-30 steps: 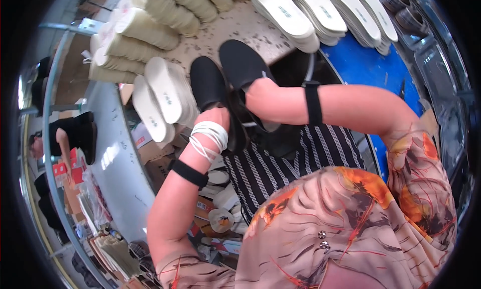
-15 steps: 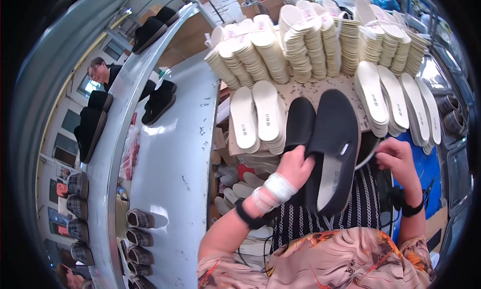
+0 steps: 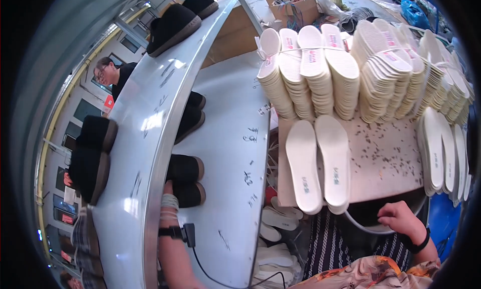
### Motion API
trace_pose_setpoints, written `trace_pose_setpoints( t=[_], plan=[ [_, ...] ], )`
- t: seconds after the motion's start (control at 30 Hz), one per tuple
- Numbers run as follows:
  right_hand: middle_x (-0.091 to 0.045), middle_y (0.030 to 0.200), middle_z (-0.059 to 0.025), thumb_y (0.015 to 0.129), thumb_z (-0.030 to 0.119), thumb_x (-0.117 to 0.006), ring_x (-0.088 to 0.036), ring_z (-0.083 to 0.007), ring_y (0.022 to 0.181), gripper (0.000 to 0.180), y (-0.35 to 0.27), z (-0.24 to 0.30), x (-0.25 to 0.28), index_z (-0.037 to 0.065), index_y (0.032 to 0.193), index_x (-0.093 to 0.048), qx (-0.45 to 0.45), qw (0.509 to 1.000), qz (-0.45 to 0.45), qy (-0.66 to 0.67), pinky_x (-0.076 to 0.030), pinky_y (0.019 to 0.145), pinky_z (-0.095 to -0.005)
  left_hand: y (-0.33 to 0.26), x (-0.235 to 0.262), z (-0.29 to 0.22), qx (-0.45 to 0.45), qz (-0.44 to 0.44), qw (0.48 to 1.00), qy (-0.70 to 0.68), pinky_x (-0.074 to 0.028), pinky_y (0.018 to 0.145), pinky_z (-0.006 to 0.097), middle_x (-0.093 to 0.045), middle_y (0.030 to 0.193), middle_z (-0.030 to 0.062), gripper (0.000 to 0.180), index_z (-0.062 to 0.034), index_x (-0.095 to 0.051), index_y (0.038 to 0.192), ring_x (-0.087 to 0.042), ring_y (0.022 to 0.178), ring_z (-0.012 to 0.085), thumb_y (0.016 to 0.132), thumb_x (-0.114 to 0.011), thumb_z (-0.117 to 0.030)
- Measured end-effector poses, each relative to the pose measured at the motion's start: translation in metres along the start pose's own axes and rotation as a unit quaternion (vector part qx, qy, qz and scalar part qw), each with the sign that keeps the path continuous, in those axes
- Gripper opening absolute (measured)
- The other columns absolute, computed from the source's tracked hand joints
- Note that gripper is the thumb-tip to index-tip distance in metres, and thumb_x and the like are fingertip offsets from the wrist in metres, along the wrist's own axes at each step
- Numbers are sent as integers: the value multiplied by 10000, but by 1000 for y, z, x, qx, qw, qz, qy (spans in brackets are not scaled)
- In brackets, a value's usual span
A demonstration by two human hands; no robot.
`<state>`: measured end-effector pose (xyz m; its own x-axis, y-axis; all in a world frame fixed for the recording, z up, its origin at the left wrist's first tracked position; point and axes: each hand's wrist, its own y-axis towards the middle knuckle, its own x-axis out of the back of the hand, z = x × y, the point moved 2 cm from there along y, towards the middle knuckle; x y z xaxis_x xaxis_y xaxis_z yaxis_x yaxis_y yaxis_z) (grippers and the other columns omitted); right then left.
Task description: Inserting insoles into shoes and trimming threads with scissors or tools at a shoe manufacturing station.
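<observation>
Black slip-on shoes (image 3: 186,177) rest on the lower shelf (image 3: 228,138); the left hand (image 3: 168,188) is beside them, partly hidden, its grip impossible to tell. The right hand (image 3: 401,219), empty and loosely curled, hovers near the table (image 3: 373,190).

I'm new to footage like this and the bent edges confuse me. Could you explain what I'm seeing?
No machine here: these are a person's own hands. The view comes from a fisheye camera worn on the head, looking down, so straight edges curve. The left hand reaches to black shoes on the lower shelf; the upper shelf partly hides it, so I can't tell whether it grips them. The right hand, fingers loosely bent, holds nothing visible. On the table are cream insoles, with tied insole stacks behind. Black straps circle both wrists.
</observation>
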<state>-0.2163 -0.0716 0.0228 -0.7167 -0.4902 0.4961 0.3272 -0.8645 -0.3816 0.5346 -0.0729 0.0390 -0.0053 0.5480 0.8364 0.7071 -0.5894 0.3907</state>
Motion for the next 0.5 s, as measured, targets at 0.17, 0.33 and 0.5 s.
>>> trace_pose_setpoints(
  t=[0.17,0.33,0.5],
  plan=[
    [-619,653,-106,678,52,-666,-605,-176,585,142,22,16,-2,5,809,-635,-51,998,-9,-23,-481,566,-266,78,-70,14,-91,63,993,47,-446,641,385,-612,727,183,298,61,-606,844,-588,660,289,746,-519,-206],
    [-614,683,-126,681,106,-671,-617,-241,624,170,38,39,-16,31,829,-632,-17,998,10,-51,-489,586,-297,185,-119,-100,-157,85,979,95,-455,656,386,-621,770,187,294,51,-601,897,-589,668,308,758,-512,-192],
    [-613,736,-126,693,142,-654,-609,-284,686,190,16,33,-11,50,856,-622,15,992,11,-126,-491,624,-344,167,-115,-184,-224,11,973,59,-461,708,390,-609,874,209,291,16,-555,1016,-573,762,355,816,-468,-176]
  ],
)
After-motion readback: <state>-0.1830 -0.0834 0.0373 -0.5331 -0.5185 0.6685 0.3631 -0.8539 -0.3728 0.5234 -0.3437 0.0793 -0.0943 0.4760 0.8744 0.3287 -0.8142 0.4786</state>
